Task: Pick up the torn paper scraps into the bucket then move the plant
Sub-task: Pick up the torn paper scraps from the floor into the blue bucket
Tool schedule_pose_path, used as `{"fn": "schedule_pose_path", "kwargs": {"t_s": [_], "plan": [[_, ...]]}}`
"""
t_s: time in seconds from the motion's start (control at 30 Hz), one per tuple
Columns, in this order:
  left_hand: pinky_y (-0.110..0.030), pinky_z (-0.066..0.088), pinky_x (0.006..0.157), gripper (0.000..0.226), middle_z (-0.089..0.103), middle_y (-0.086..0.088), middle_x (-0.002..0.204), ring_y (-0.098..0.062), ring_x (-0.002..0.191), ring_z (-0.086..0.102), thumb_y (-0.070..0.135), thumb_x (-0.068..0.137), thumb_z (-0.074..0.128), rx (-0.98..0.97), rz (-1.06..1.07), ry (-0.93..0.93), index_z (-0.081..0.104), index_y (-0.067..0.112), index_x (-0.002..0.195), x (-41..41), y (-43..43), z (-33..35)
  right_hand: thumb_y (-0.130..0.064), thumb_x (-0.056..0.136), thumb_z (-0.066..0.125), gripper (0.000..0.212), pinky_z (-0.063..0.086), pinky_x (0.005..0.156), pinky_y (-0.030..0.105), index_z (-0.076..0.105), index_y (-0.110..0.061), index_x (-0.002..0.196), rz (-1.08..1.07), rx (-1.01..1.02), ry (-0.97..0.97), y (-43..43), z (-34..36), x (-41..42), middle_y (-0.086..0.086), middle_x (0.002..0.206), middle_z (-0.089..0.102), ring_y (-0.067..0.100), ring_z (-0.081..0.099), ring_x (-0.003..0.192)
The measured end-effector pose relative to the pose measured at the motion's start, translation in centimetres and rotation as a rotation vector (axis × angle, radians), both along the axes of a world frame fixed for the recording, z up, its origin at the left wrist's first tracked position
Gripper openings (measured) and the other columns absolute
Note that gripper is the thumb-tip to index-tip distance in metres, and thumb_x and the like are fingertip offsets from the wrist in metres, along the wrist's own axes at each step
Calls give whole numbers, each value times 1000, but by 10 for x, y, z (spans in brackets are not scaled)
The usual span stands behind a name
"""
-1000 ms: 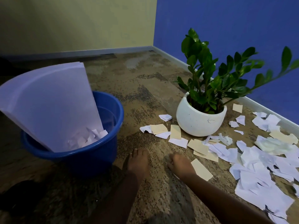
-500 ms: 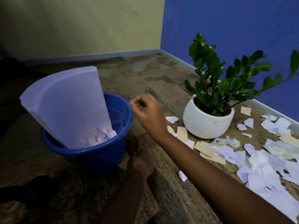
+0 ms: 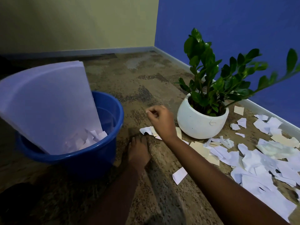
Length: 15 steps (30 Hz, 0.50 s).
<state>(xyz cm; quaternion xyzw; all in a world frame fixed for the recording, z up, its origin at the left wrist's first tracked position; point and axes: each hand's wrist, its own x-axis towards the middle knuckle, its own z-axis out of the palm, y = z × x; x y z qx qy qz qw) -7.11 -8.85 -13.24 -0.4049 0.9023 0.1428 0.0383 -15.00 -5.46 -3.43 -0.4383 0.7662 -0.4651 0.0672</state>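
Note:
A blue bucket (image 3: pixel 120 111) stands on the floor at the left. A large curved white sheet (image 3: pixel 48 108) leans in it, with several torn scraps (image 3: pixel 87 138) at the bottom. The plant, green leaves (image 3: pixel 211 82) in a round white pot (image 3: pixel 199 125), stands to the right near the blue wall. Torn white and cream scraps (image 3: pixel 259 159) cover the floor around and in front of the pot. My right hand (image 3: pixel 160 120) hovers between bucket and pot, fingers curled shut, nothing visible in it. My left hand (image 3: pixel 138 151) rests flat on the floor by the bucket.
One white scrap (image 3: pixel 179 175) lies alone beside my right forearm. A grey skirting board (image 3: pixel 178 62) runs along the blue wall behind the plant, and a yellow wall closes off the far side. The floor is mottled brown stone.
My right hand rose from the floor to the bucket's rim, then drew back to the right toward the pot. The cream scrap that lay under it is gone. My left hand stayed on the floor.

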Motion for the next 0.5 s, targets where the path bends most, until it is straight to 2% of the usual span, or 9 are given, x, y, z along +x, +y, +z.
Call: {"fn": "schedule_pose_path", "kwargs": {"t_s": [0.1,0.17,0.27,0.4,0.5], "plan": [[-36,28,117,62,22,-14,155,-28,144,22,24,98,40,59,28,107,12,10,151,-21,-7,-5,-11,90,55,20,30,60,16,71,-1,96,-139,127,11,15,-36,-35,15,104,68,16,57,80],[-36,26,118,63,18,-15,157,-28,145,21,27,98,41,65,40,161,12,14,152,-32,-9,-9,-12,90,55,21,35,70,19,70,-1,102,-197,243,26,21,-58,-56,16,108,66,21,60,91],[-41,22,119,65,13,-16,158,-30,146,17,38,97,44,97,98,217,14,21,152,-48,-15,-21,-18,91,55,30,44,87,32,62,1,113,-219,444,31,19,-83,-83,20,118,58,28,56,107],[-52,10,119,72,3,-16,160,-34,148,4,52,91,45,97,142,233,13,28,151,-70,-25,-40,-22,92,52,40,36,102,32,52,-4,127,-79,583,138,0,-101,-102,16,132,51,28,45,123],[-54,1,118,76,-1,-17,160,-33,149,-3,59,88,44,40,122,242,9,34,151,-79,-33,-58,-24,93,50,51,31,109,33,38,-10,140,29,654,188,-24,-113,-108,13,147,36,27,31,136]]}}
